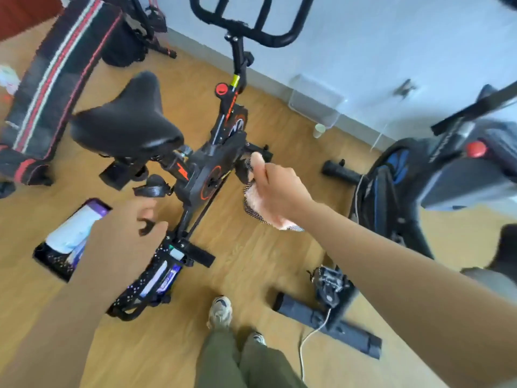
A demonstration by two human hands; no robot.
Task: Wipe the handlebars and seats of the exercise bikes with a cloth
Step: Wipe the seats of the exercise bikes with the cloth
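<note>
A black and orange exercise bike stands in front of me. Its black seat is at the left and its black handlebars are at the top. My right hand is shut on a pink cloth, held in the air to the right of the bike's frame, below the handlebars. My left hand hovers low over the bike's rear, below the seat, with its fingers apart and nothing in them. A second bike, black and blue, stands at the right, blurred.
A folded bench with red and white stripes leans at the left. A phone with a lit screen lies on the wooden floor beside the bike. A white cable runs across the floor. My feet stand behind the bike. A white wall is ahead.
</note>
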